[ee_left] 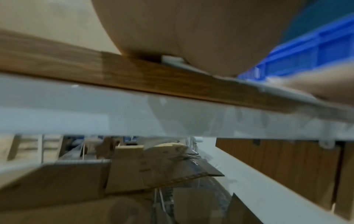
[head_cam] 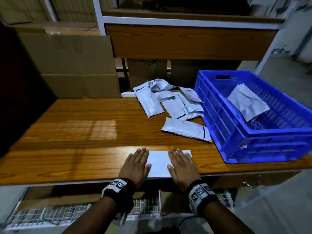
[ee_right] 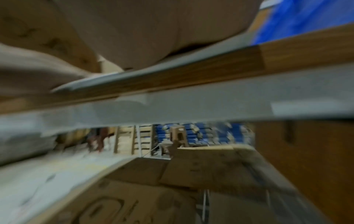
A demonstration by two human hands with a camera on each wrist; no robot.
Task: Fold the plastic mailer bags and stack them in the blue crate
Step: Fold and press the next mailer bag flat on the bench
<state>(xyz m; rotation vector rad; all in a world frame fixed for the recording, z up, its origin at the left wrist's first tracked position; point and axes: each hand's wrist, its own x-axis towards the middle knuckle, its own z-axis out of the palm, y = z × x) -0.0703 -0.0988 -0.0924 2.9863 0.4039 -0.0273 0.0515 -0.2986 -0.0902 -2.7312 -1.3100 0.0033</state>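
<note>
A flat pale grey mailer bag [head_cam: 158, 163] lies at the front edge of the wooden table [head_cam: 76, 132]. My left hand [head_cam: 135, 164] presses flat on its left end and my right hand [head_cam: 181, 164] presses flat on its right end, fingers straight. Several loose crumpled mailer bags [head_cam: 170, 100] lie in a heap further back, with one more [head_cam: 185, 129] nearer. The blue crate [head_cam: 253, 132] stands at the right with folded mailers [head_cam: 248, 103] inside. Both wrist views are blurred, showing only a palm [ee_left: 191, 30], the bag's edge [ee_right: 91, 81] and the table edge.
Cardboard sheets [head_cam: 72, 65] lean at the back left. A wooden shelf board in a white frame [head_cam: 185, 41] hangs over the far side of the table. Wire mesh racks [head_cam: 67, 215] and cardboard boxes [ee_right: 201, 171] sit below the table.
</note>
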